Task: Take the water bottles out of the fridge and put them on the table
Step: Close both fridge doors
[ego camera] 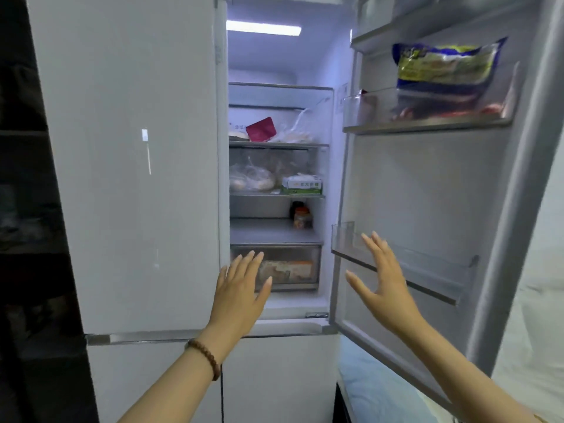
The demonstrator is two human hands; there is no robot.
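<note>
The white fridge [128, 178] stands in front of me with its right door [427, 193] swung open and the lit inside showing. No water bottle is visible on the shelves or in the door bins. My left hand [241, 288] is raised with fingers spread, in front of the bottom drawer [293, 267]. My right hand [384, 279] is also spread and empty, held in front of the lower door bin [427, 264], which looks empty.
Shelves hold a red packet [261, 129], bagged food [253, 178], a green-and-white carton [302, 184] and a small jar [302, 217]. A blue-and-yellow bag [445, 65] sits in the upper door bin. The left door is shut. Dark shelving lies at far left.
</note>
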